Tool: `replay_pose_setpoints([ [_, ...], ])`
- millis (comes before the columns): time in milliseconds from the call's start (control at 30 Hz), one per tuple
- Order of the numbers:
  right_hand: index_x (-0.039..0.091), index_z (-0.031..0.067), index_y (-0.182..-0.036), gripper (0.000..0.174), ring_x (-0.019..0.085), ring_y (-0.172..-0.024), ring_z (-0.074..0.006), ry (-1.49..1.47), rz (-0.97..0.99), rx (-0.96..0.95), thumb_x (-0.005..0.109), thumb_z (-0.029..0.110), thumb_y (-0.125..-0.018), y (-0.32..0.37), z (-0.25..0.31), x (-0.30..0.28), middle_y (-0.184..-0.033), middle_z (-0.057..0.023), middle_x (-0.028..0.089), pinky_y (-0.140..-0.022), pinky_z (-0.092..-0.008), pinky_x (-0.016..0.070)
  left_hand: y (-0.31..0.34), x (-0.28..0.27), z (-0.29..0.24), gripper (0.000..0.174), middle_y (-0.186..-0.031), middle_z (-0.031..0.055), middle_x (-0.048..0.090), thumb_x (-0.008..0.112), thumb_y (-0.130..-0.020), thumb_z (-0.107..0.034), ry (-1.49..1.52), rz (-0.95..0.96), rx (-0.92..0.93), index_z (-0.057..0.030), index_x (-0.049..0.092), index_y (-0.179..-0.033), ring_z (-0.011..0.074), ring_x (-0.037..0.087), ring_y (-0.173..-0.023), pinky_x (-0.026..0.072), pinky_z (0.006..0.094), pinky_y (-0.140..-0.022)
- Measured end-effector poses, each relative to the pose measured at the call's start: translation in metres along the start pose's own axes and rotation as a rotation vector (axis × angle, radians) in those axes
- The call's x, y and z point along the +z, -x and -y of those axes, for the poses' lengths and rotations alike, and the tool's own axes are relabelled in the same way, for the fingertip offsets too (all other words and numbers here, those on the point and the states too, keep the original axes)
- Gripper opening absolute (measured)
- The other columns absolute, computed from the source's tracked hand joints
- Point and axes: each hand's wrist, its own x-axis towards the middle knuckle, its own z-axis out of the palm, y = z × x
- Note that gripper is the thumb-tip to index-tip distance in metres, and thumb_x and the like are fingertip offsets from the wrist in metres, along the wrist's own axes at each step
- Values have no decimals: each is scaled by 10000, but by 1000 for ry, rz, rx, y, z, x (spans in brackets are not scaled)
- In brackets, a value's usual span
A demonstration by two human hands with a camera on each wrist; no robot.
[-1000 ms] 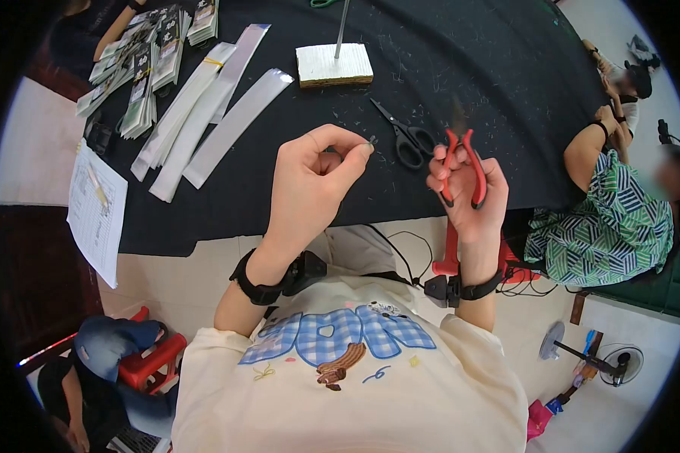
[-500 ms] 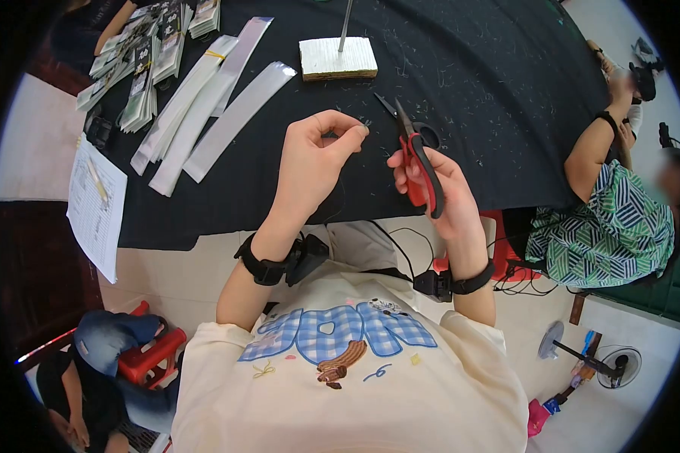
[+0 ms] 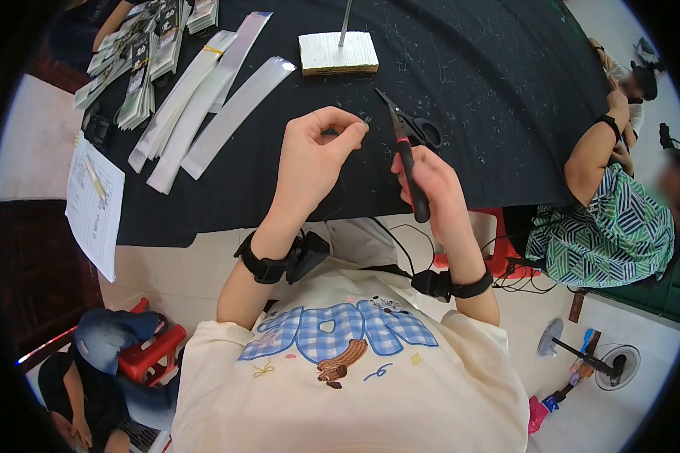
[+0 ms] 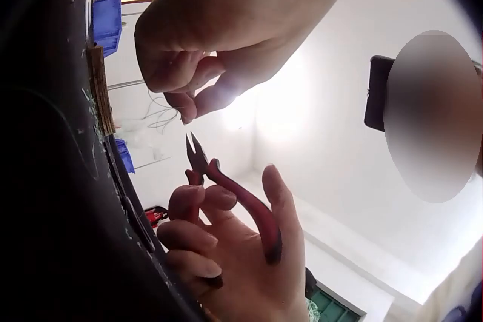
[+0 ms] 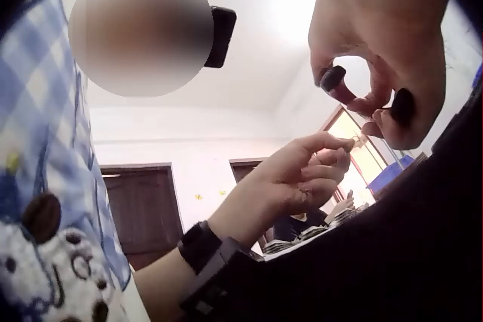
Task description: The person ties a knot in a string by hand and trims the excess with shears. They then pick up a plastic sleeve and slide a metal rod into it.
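- The piece (image 3: 367, 119) in the left hand (image 3: 313, 158) is tiny and dark; no view shows what it is.
- In the left wrist view the pliers (image 4: 230, 190) show red handles and a narrow pointed nose, and the lower handle is partly hidden by the right hand (image 4: 241, 269).
- In the right wrist view only the two dark handle ends show under the right hand's curled fingers; the nose is out of sight, and the table is only a dark blur.
- Scissors (image 3: 425, 130) lie on the black table (image 3: 506, 90) just behind the pliers' nose, so the two tips are hard to tell apart from the head camera.
- The left hand's thumb and forefinger are pinched together on the piece, which sits at their tips above the near table edge, the other fingers curled under.
- The right hand's fingers are wrapped round the pliers' handles, the nose pointing far and left, close to the piece; whether it touches cannot be told.
- Far left lie clear strips (image 3: 204, 106); far centre stands a block (image 3: 338, 53) with a rod.
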Motion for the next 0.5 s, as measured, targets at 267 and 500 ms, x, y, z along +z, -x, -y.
replay_pose_setpoints([
  [267, 494, 22, -725, 225, 432, -626, -106, 666, -101, -408, 682, 125, -659, 13, 6, 11, -850, -70, 486, -541, -224, 352, 10, -5, -15, 140, -655, 36, 598, 615, -775, -108, 34, 22, -15, 26, 637, -811, 41, 527, -586, 389, 173, -516],
  [500, 538, 4, -737, 197, 504, -775, -226, 819, -119, -562, 672, 99, -627, 16, 8, 14, -941, -135, 477, -688, -294, 419, 18, -5, -22, 110, -639, 2, 575, 612, -784, -80, 65, 55, 10, 26, 629, -807, 1, 468, -537, 336, 150, -460],
])
